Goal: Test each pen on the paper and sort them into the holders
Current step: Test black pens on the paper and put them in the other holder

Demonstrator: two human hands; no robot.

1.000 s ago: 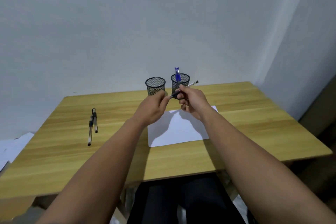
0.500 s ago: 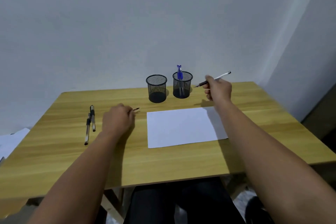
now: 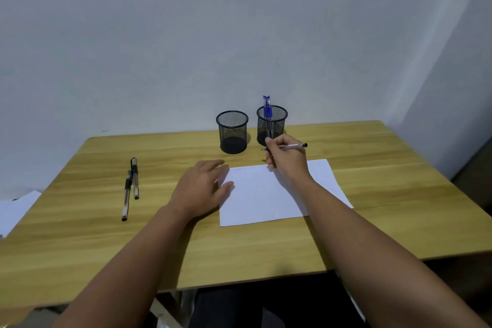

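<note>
My right hand (image 3: 286,158) grips a clear pen (image 3: 294,146) with a dark end, held nearly level above the top edge of the white paper (image 3: 269,200). My left hand (image 3: 202,186) lies flat with fingers spread, its thumb on the paper's left edge. Two black mesh holders stand at the back: the left holder (image 3: 232,132) looks empty, the right holder (image 3: 272,122) has blue-capped pens (image 3: 267,106) in it. Two more pens (image 3: 131,186) lie side by side on the table's left part. The cap that the left hand held earlier is hidden.
The wooden table (image 3: 386,194) stands against a plain wall, its front edge close to my body. Loose white sheets (image 3: 16,208) lie below the table's left edge. Dark trousers show under the front edge.
My hands pulled the cap off and parted. The right hand came down from beside the right holder to the paper's top edge with the pen. The left hand moved right onto the paper's edge.
</note>
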